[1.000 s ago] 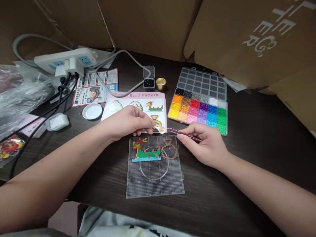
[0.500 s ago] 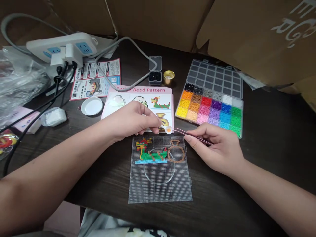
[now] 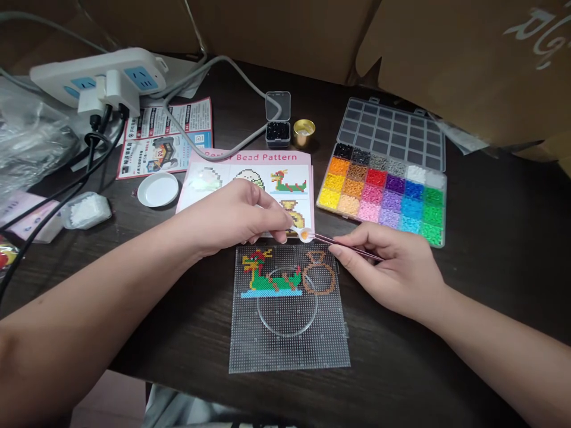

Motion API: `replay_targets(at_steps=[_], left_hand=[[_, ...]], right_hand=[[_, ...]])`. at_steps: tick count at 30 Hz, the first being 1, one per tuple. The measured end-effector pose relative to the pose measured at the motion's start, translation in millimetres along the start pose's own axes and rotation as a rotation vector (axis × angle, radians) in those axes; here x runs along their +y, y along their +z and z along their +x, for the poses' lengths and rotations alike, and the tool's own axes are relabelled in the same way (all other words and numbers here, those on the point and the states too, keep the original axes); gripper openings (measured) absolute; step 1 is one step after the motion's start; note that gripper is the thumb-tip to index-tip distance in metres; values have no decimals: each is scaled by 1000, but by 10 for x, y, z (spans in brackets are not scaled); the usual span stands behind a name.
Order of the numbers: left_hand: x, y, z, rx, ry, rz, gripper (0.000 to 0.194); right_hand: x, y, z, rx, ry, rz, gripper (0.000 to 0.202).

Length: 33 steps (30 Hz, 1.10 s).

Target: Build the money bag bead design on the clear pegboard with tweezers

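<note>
My left hand [image 3: 250,214] pinches the handle of a small white spoon [image 3: 306,235] with orange beads in its bowl. In my right hand [image 3: 388,255] are dark pink tweezers [image 3: 352,246], their tips at the spoon's bowl. Below lies a clear pegboard [image 3: 285,351] bearing a green, red and yellow dragon boat [image 3: 276,282] of beads and, right of it, a brown bag outline [image 3: 329,291]. Behind my left hand is a pink pattern sheet [image 3: 267,158], partly covered by it.
An open bead case [image 3: 383,190] sits at the right. Farther back are a box of black beads [image 3: 278,134] and a gold cup [image 3: 304,132]. At left are a white dish [image 3: 157,190], a tub of white beads [image 3: 87,210] and a power strip [image 3: 102,71] with cables.
The tweezer tips have moved slightly left, farther into the spoon's bowl. The view has shifted slightly, and both hands keep hold of their tools.
</note>
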State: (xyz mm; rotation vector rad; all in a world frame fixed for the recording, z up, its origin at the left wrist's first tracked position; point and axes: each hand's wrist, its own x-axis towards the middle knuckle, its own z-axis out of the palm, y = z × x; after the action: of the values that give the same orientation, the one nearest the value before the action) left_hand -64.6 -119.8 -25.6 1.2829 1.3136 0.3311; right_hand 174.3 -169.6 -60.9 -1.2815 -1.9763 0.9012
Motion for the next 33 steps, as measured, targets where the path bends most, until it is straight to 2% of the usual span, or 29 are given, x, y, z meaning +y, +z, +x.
replay_targets(at_steps=[21,33], left_hand=[[22,4,-20,12,-25,28,20],[11,24,-10,16,-12,38,21]], right_hand=[[-4,4,3,10,-29,5,2],[16,16,7,-26,0,50,2]])
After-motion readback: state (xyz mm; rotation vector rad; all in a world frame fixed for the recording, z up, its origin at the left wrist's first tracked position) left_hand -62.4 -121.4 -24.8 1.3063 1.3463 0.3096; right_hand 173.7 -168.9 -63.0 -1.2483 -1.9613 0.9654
